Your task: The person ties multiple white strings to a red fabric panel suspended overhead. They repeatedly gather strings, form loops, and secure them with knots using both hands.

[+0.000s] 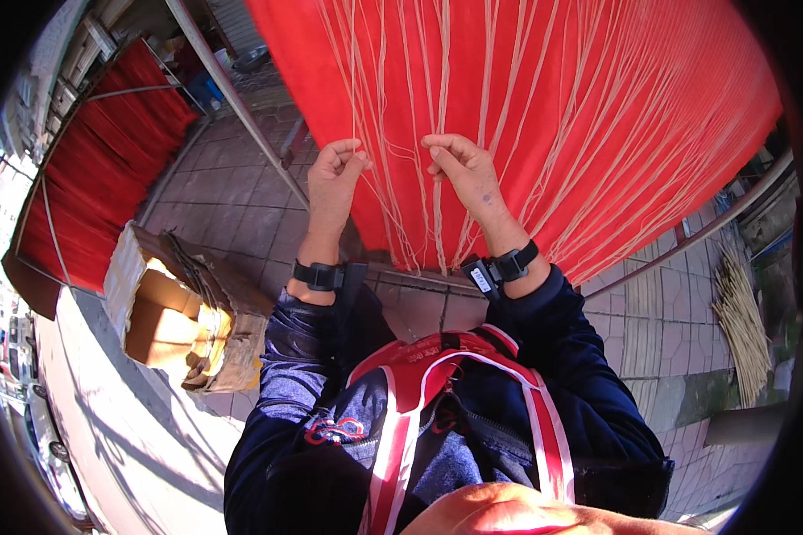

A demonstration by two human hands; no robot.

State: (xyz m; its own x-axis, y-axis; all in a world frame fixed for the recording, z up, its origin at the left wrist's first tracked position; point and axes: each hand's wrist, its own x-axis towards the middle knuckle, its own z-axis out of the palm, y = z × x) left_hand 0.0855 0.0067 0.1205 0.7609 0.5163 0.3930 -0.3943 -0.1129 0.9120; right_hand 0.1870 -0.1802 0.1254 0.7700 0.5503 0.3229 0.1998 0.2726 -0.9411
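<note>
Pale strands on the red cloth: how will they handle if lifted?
The strands look floppy: some curve loosely beside the left hand. Probably light individually, being so thin. Apt to tangle, since several cross or bunch together.

1. A single view is taken from the person's head, by the left one of two fisheye cameras worn side by side.
2. It is faced steeply downward, so that the jacket (486, 446) is seen from above, near the lens.
3. The left hand (333, 178) and right hand (469, 176) are caught above the middle, farther off.
4. Red cloth (466, 71) is taken in at the top, and paved ground (223, 174) is included beyond.
</note>
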